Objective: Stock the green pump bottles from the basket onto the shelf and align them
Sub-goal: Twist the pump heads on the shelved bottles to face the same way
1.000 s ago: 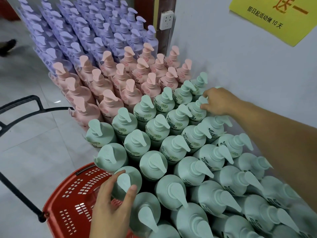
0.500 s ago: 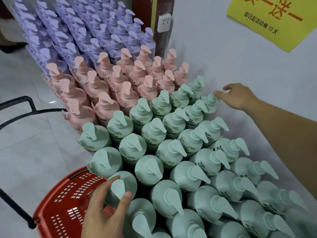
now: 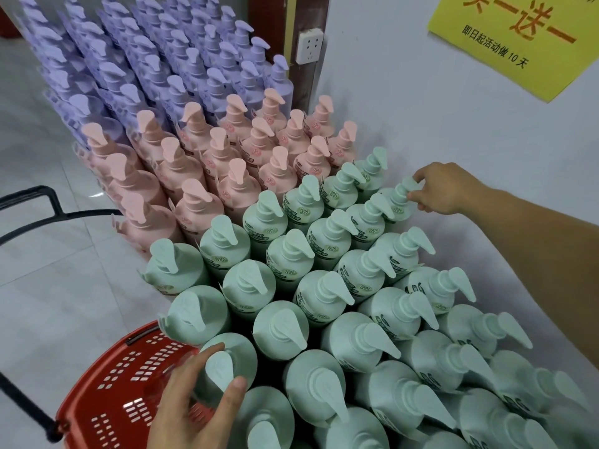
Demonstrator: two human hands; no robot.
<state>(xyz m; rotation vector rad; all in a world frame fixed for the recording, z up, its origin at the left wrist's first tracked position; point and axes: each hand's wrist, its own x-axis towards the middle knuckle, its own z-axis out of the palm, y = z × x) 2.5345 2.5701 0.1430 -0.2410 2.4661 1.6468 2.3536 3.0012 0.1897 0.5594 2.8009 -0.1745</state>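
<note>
A single head-worn wide-angle camera looks forward and steeply down from close above a block of mint-green plastic pump bottles [image 3: 327, 286], so their pump tops fill the near and middle frame. It faces along the rows toward far pink pump bottles [image 3: 201, 163] and lilac pump bottles [image 3: 155, 59] at upper left. A white wall [image 3: 421, 108] runs along the right; a red perforated plastic basket [image 3: 129, 384] sits at the near left edge. Both forearms enter from the near side.

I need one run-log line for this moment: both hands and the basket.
left hand: grips front green bottle | right hand: pinches back bottle's pump by wall | red basket: below front edge
</note>
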